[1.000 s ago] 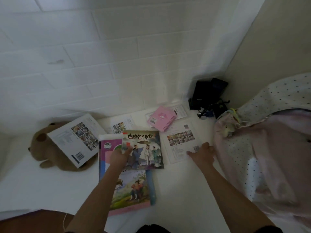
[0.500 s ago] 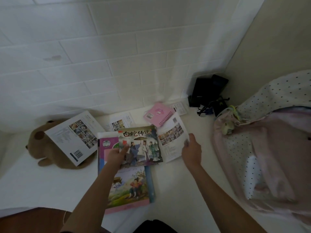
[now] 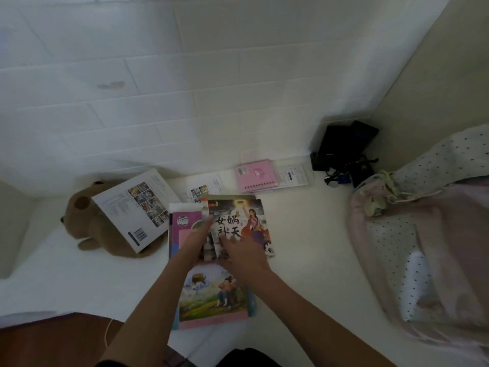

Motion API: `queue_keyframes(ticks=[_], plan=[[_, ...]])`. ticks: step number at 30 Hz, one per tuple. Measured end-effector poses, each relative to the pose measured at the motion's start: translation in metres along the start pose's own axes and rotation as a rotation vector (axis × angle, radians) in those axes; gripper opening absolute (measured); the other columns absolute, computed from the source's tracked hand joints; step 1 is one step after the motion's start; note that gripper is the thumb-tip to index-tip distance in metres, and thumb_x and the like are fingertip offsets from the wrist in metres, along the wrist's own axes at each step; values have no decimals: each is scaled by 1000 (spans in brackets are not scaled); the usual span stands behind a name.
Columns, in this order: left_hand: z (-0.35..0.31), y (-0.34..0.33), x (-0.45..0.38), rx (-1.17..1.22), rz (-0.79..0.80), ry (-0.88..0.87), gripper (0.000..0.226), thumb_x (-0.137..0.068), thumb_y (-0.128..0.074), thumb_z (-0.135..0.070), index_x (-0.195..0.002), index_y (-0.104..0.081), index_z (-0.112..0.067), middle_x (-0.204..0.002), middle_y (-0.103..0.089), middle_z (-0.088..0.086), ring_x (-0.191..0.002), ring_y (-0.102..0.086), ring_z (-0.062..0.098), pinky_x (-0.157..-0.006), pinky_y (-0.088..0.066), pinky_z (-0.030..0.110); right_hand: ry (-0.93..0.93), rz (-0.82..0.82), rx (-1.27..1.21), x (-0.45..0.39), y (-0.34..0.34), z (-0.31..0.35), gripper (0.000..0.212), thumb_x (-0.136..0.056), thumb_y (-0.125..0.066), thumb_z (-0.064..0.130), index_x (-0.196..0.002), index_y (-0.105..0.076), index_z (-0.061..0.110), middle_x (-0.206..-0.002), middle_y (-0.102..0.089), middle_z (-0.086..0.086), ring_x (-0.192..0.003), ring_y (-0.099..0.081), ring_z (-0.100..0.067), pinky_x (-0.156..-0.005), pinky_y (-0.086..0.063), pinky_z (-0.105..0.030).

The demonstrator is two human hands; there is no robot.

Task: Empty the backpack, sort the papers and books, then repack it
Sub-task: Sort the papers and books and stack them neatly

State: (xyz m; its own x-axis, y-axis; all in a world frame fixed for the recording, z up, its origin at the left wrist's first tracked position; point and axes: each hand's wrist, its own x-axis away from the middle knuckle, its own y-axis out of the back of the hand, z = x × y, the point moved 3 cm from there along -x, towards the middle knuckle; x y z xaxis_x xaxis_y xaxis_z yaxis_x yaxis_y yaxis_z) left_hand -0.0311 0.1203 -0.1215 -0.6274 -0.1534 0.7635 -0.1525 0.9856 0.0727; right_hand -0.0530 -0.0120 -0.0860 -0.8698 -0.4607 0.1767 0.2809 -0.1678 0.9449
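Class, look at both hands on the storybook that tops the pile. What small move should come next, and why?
Probably square the storybook onto the stack and let go. It lies askew, overhanging the pink textbook beneath; the left hand steadies its edge and the right hand presses its cover. Then reach for the pink spiral notebook lying loose by the wall.

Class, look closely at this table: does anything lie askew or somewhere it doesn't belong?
Yes. A white booklet lies tilted on top of the brown plush toy at the left instead of flat on the table. The storybook under both hands also sits crooked on the larger picture book.
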Motion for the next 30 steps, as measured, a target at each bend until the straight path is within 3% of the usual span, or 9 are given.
queue_keyframes(ticks=[3,6,11,14,17,19,21,25,30], plan=[[1,0,0,-130,-12,-44,27,-80,-71,-34,-88,-67,-9,-97,-70,17,-89,-66,33,-86,-55,47,118,76,-129,-4,3,4,46,-94,-49,43,-134,-46,19,-124,-56,-4,-109,-45,-27,-81,-40,-36],[-1,-1,-2,-154,-18,-111,22,-87,-64,-34,-87,-65,-11,-95,-67,14,-87,-64,31,-79,-56,44,66,28,-369,-11,2,-13,34,-94,-51,36,-126,-57,25,-105,-65,-3,-94,-54,-17,-77,-46,-35],[-17,-1,-3,-155,-107,-221,35,-90,-57,-41,-106,-58,-10,-89,-65,4,-81,-63,20,-62,-50,27,-579,-340,-896,-22,9,-88,19,-91,-57,13,-109,-63,11,-105,-66,-5,-92,-59,-15,-79,-45,-22],[-32,-4,-8,-146,-92,-279,34,-92,-53,-41,-101,-61,-9,-84,-66,4,-80,-66,21,-59,-48,26,-874,-346,-1278,-35,4,-124,36,-90,-57,14,-125,-51,10,-114,-58,-9,-97,-55,-19,-91,-48,-34],[-33,-7,-17,-154,-103,-213,32,-94,-51,-39,-100,-59,-8,-81,-62,4,-73,-60,16,-59,-48,26,-950,-349,-1681,-48,2,-139,35,-92,-57,11,-125,-46,9,-111,-52,-11,-98,-51,-22,-80,-48,-30],[-28,-9,-24,-184,-92,-149,37,-94,-52,-38,-105,-57,-3,-81,-61,5,-73,-59,17,-61,-48,28,-954,-344,-1657,-55,3,-141,36,-92,-57,13,-126,-45,10,-114,-52,-12,-99,-52,-22,-77,-48,-30],[-25,-9,-29,-193,-95,-124,42,-93,-52,-38,-108,-57,1,-79,-61,6,-71,-60,17,-58,-46,26,-902,-344,-1304,-60,8,-139,40,-91,-57,15,-129,-45,13,-123,-53,-11,-102,-54,-22,-86,-47,-35],[-29,-7,-30,-214,-131,-117,48,-93,-50,-43,-113,-57,0,-92,-60,9,-82,-57,22,-68,-45,29,-444,-388,-744,-73,21,-109,40,-92,-53,13,-131,-49,18,-133,-51,-6,-120,-49,-22,-98,-41,-32],[-33,7,-23,11,-193,-138,31,-93,-51,-42,-90,-58,-12,-79,-64,3,-71,-62,18,-60,-50,27,-359,-314,-978,-86,15,-70,36,-98,-48,27,-134,-46,20,-133,-51,1,-121,-49,-14,-95,-42,-26]])
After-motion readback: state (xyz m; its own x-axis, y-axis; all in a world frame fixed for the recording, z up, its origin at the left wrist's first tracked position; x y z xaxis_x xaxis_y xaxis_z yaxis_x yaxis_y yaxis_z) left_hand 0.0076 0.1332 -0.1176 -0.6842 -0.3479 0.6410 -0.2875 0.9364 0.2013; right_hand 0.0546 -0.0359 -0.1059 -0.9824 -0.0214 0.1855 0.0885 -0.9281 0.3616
